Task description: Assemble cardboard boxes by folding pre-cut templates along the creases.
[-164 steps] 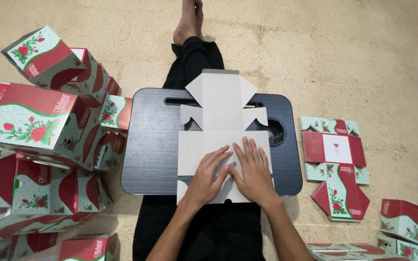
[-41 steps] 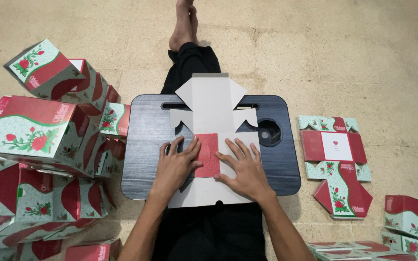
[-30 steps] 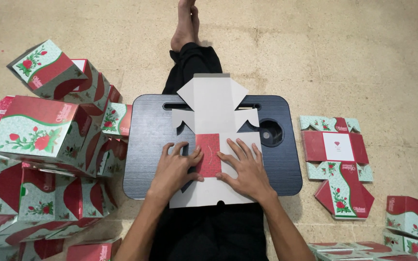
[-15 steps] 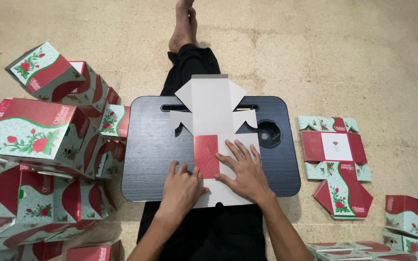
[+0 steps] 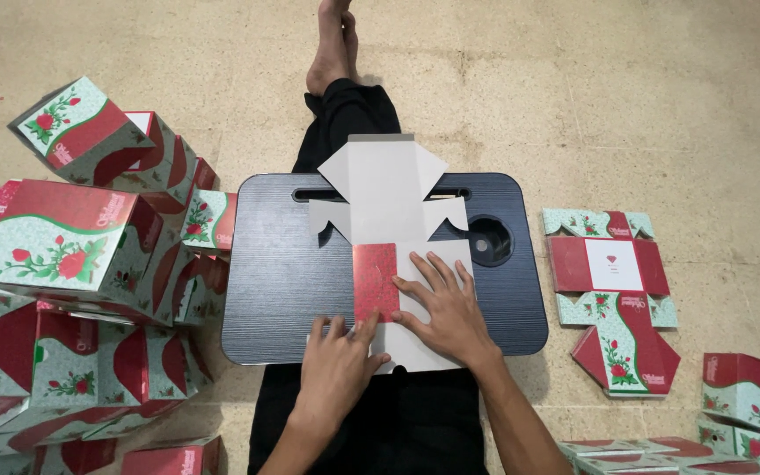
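Note:
A flat die-cut cardboard box blank (image 5: pixel 386 189) lies grey side up on a black lap tray (image 5: pixel 270 264) across my legs. One side panel is folded over, so its red printed face (image 5: pixel 375 280) shows. My right hand (image 5: pixel 444 303) lies flat on the blank just right of that red panel, fingers spread and pressing down. My left hand (image 5: pixel 336 361) rests at the blank's near left corner by the tray's front edge, its fingertips touching the lower end of the red panel.
Assembled green-and-red rose-print boxes (image 5: pixel 72 237) are heaped on the floor at my left. Flat printed blanks (image 5: pixel 613 273) lie right of the tray, with more boxes (image 5: pixel 749 405) at the bottom right. The tray has a round cup hole (image 5: pixel 491 241). My bare foot (image 5: pixel 332 44) stretches ahead.
The blank's left panel has been folded over, showing its red face. My left hand has slid back from beside that panel to the near edge; my right hand stayed pressing.

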